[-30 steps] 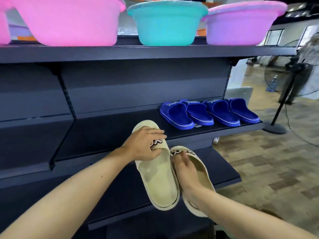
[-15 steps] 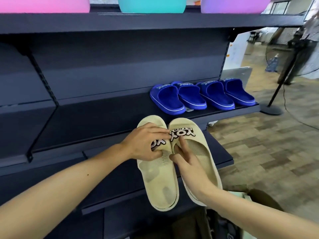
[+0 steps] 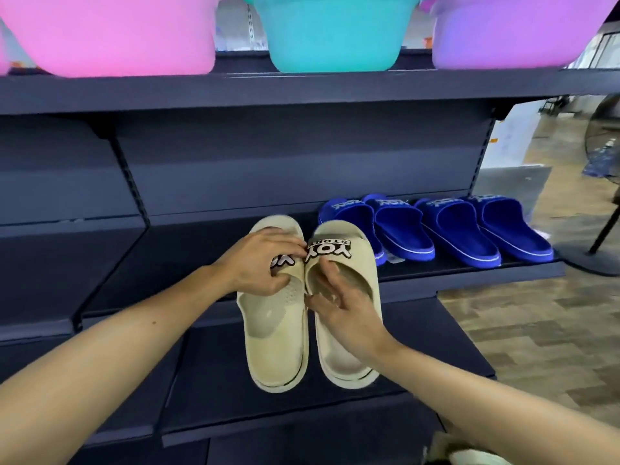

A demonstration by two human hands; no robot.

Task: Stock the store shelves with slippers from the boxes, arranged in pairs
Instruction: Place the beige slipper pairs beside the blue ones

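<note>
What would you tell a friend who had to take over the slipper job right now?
Left hand grips the left beige slipper at its strap; right hand pinches the right beige slipper under its strap.
Both side by side, toes at the middle shelf, heels out in front.
Done: four blue slippers paired on that shelf.
Left: set the beige pair down beside them, then stock more pairs.

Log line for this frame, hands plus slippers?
left hand: grips left beige slipper strap | right hand: grips right beige slipper | pair: side by side, toes toward middle shelf | shelved: four blue slippers
</note>
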